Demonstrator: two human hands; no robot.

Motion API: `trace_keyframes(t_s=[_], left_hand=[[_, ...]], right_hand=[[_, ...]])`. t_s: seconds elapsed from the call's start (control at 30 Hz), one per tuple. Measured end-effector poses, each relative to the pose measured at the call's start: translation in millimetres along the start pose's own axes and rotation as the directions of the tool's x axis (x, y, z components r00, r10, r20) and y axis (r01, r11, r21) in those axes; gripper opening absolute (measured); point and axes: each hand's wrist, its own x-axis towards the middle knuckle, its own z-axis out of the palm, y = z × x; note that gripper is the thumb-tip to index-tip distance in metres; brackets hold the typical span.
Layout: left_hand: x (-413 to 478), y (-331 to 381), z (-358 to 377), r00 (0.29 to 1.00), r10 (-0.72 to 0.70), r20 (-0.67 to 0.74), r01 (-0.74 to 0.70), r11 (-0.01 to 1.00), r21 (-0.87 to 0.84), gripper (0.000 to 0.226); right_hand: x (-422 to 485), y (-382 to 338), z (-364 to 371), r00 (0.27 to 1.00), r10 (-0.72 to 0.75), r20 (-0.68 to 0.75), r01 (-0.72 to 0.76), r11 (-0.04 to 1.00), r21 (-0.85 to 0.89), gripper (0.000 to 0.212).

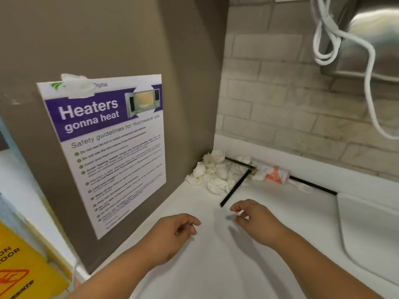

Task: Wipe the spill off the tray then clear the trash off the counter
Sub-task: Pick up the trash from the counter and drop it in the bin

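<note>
Over the tabletop (216,266) I am hovering my left hand (172,229) and right hand (252,216), loosely curled, empty. Grabbing hastily, I am risking scattering the tissue wads (216,173).

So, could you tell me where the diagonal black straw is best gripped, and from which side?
Probably pinch the black straw by its free lower end, coming from the front with the right hand. That end lies bare on the counter, closest to that hand; the far end runs in among the crumpled tissues.
</note>
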Motion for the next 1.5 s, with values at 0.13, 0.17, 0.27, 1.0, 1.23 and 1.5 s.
trace_keyframes(t_s=[0.13,0.17,0.27,1.0,1.23,1.5], left_hand=[[21,3,1,1.0,-0.002,-0.003,0.002,1.0,0.022,0.026],[27,4,2,1.0,0.002,-0.001,-0.002,0.999,0.032,0.026],[44,6,2,1.0,0.018,0.012,-0.019,0.998,0.061,0.024],[129,-12,37,0.988,0.153,-0.009,-0.152,0.984,0.096,0.093],[148,-5,46,0.986,0.155,-0.055,-0.142,0.971,0.193,0.056],[158,0,53,0.964,0.267,0.004,-0.225,0.802,0.553,0.041]], right_hand=[[38,1,2,0.998,-0.054,0.03,0.058,0.984,-0.169,0.043],[48,0,3,0.997,-0.065,0.03,0.069,0.977,-0.203,0.048],[77,-2,4,0.998,-0.063,0.027,0.068,0.954,-0.292,0.058],[83,-10,30,0.948,-0.315,0.05,0.307,0.944,0.119,0.029],[115,7,6,0.983,-0.068,-0.172,0.126,0.928,0.351,0.034],[154,36,2,0.996,0.087,0.013,-0.075,0.922,-0.38,0.07]])
